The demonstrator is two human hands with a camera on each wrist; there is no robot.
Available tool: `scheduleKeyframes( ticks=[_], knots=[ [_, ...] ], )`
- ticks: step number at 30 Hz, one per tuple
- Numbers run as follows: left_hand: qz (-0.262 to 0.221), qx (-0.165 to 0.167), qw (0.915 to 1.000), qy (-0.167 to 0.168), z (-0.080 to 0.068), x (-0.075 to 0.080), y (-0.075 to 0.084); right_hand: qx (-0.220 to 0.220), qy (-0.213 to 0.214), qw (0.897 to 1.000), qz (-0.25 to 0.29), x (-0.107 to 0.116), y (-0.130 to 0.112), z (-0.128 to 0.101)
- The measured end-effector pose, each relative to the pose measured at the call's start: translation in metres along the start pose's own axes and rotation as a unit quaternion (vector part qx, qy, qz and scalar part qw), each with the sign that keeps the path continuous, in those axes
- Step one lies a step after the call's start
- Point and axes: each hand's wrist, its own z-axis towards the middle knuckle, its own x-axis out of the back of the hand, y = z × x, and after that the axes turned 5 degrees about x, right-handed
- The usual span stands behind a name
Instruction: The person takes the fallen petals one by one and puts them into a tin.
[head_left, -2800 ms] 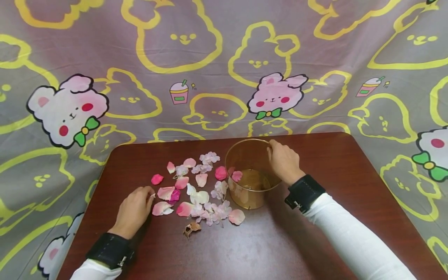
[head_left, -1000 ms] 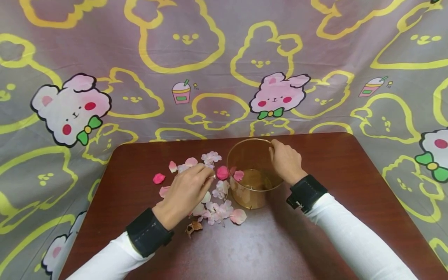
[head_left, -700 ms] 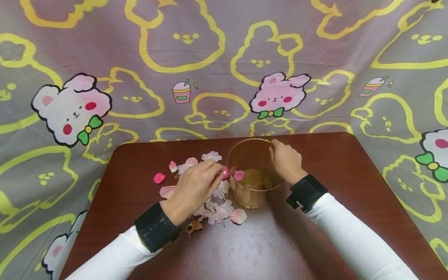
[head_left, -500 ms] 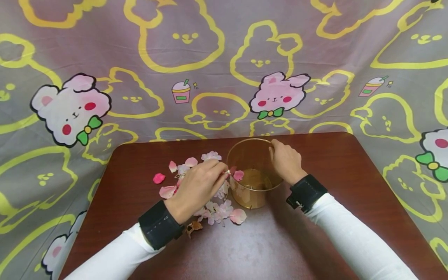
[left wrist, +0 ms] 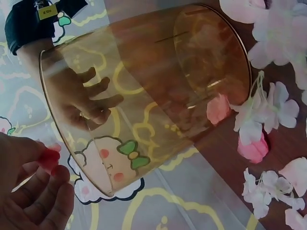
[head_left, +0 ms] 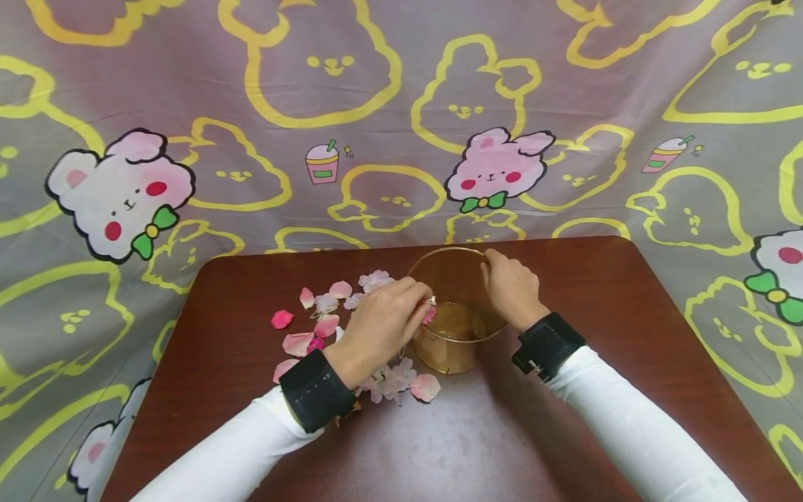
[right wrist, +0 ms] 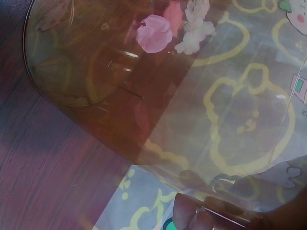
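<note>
While the amber transparent cup (head_left: 453, 328) stands upright on the dark red table (head_left: 564, 432), its far rim is gripped by the curled fingers of the right hand (head_left: 511, 289). A small petal (head_left: 431, 301) is pinched between thumb and fingertips of the left hand (head_left: 384, 324), just over the cup's near-left rim. Loose pink and white petals (head_left: 326, 328) are scattered on the table left of the cup; one pink petal (right wrist: 154, 33) is seen through the cup wall.

– What's on the dark red-brown table (head_left: 564, 418)?
– Pink and white petals (head_left: 326, 307) scattered left of centre, with an amber see-through cup (head_left: 452, 348) standing upright just beside them.
</note>
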Motion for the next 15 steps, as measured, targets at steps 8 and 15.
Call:
scheduleKeyframes(
  ticks=[8,15],
  knots=[
    [-0.017,0.017,0.9997,-0.007,0.002,-0.009,0.002,-0.005,0.000,1.000,-0.003,0.001,-0.002,0.001],
    [-0.023,0.032,0.9990,-0.019,0.003,-0.016,0.002,-0.011,-0.005,1.000,-0.002,0.000,-0.001,0.001]
  ],
)
